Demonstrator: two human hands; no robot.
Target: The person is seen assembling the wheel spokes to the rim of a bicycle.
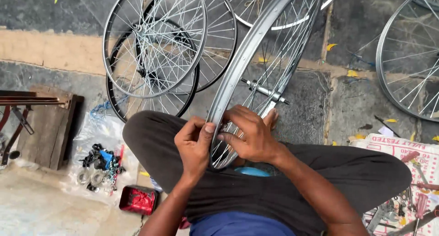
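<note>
left hand (194,144): my fingers pinch the silver wheel rim (238,67) over my lap
right hand (249,135): curled onto the same rim, fingertips at the spokes
past my fingers: stacked wheels (155,48)
left of them: red tin (138,200), small parts (98,167)

Silver wheel rim (238,67), red tin (138,200)

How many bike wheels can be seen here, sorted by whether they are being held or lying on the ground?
Held on the lap by the left hand and right hand: 1, the silver wheel.
Stacked on the ground at upper left: 3, the wheel stack.
Cut off by the top edge: 1, top wheel.
At the right edge: 1, right wheel.
Total: 6, though a corner sliver may be another.
</note>
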